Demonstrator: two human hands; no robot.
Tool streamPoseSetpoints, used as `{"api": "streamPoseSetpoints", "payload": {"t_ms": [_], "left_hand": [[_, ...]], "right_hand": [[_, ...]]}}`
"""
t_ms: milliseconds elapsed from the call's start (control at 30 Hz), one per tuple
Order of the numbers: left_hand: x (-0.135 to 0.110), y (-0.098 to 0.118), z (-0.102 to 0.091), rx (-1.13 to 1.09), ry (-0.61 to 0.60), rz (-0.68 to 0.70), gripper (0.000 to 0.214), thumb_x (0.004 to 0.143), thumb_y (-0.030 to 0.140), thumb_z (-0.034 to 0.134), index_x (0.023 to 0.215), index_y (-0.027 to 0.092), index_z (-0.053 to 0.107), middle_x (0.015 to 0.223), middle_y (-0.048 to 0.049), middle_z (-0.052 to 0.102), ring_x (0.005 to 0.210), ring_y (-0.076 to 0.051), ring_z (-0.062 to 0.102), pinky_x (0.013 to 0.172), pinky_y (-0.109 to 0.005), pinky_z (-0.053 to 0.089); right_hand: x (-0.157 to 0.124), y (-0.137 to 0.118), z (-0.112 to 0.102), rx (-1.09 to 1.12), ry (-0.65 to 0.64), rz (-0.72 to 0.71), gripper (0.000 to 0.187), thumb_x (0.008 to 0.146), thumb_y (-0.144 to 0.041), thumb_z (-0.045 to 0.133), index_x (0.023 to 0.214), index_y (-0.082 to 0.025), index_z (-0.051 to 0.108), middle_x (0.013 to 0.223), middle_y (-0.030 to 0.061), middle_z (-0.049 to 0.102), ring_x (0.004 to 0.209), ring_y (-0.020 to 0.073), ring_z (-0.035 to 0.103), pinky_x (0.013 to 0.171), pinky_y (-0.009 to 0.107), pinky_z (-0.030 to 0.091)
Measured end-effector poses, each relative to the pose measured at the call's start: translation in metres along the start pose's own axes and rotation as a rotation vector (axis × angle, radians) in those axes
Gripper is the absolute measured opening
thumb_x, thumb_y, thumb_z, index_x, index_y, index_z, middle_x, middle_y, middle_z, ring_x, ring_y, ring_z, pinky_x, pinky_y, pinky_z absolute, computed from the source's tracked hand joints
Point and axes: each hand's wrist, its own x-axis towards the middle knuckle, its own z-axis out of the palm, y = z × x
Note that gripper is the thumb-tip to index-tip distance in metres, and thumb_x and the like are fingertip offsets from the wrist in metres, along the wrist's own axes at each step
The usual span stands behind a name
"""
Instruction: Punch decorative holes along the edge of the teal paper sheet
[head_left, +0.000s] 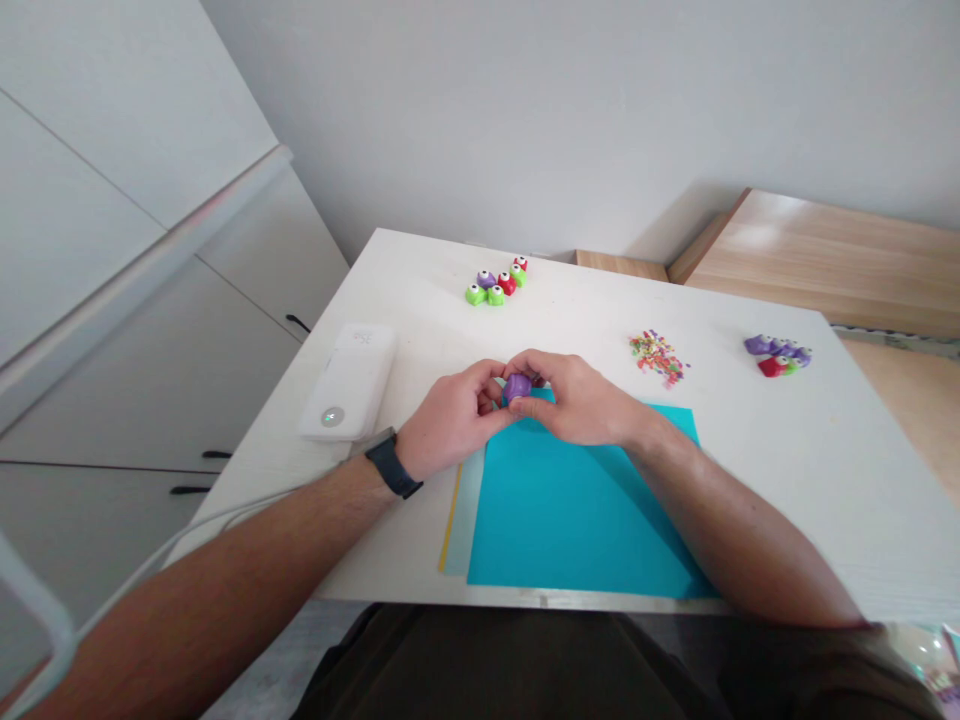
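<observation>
Between the fingertips of both hands is a small purple craft punch [516,389], just over the far edge of a blue sheet of paper [570,520]. My left hand [454,415], with a dark watch band on its wrist, grips the punch from the left, thumb and fingers bent. My right hand [574,400] holds it from the right, its thumb along the near side and its fingers curled over the far side. Whether paper sits in the punch's slot I cannot tell. Under the blue sheet, pale and yellow sheets [452,530] stick out on the left.
Several red, green and purple punches [496,296] stand at the back of the white table [420,290]. More punches [774,368] sit at the right. A pile of coloured confetti [658,357] lies between. At the left is a white power bank [349,385] with a cable [225,510].
</observation>
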Motion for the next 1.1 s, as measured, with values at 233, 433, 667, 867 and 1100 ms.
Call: {"api": "streamPoseSetpoints", "payload": {"t_ms": [233,433,667,867,1100], "left_hand": [[-0.0009,0.002,-0.0006,0.014,-0.015,-0.001,0.046,0.083,0.05,0.077,0.116,0.021,0.062,0.083,0.0009,0.07,0.067,-0.016,0.066,0.061,-0.027,0.049],[-0.0007,0.0028,-0.0008,-0.012,-0.026,-0.012,0.053,0.077,0.051,0.083,0.116,0.022,0.061,0.081,0.0032,0.067,0.065,-0.014,0.062,0.06,-0.027,0.047],[-0.001,0.0008,-0.0016,0.013,-0.025,-0.001,0.058,0.076,0.06,0.083,0.115,0.022,0.063,0.084,0.0022,0.069,0.067,-0.015,0.062,0.061,-0.027,0.046],[-0.0007,0.0029,-0.0013,0.038,-0.009,-0.004,0.057,0.075,0.058,0.084,0.113,0.021,0.064,0.085,0.0004,0.07,0.069,-0.016,0.062,0.063,-0.028,0.047],[0.0006,0.0071,-0.0026,0.06,-0.009,-0.017,0.055,0.074,0.057,0.085,0.11,0.02,0.066,0.085,0.0011,0.07,0.069,-0.016,0.062,0.064,-0.029,0.046]], "right_hand": [[0.0007,0.0009,0.0023,-0.025,0.009,0.007,0.025,0.09,-0.023,0.066,0.114,-0.021,0.067,0.102,0.0035,0.074,0.093,0.0193,0.065,0.086,0.033,0.05],[0.0016,-0.0017,0.0029,-0.032,0.022,0.008,0.023,0.089,-0.022,0.066,0.112,-0.02,0.067,0.102,0.0044,0.073,0.092,0.0193,0.065,0.086,0.033,0.05],[0.0013,-0.0017,0.0034,-0.032,0.019,0.009,0.02,0.09,-0.022,0.065,0.11,-0.02,0.067,0.101,0.0041,0.073,0.092,0.0191,0.064,0.085,0.033,0.049],[0.0021,-0.0009,0.004,-0.039,0.026,0.003,0.02,0.09,-0.021,0.065,0.109,-0.019,0.067,0.1,0.0043,0.072,0.09,0.0187,0.064,0.084,0.032,0.049],[0.0019,-0.0018,0.0054,-0.032,0.023,0.008,0.02,0.089,-0.018,0.065,0.109,-0.019,0.067,0.098,0.0032,0.072,0.088,0.0173,0.063,0.083,0.031,0.049]]}}
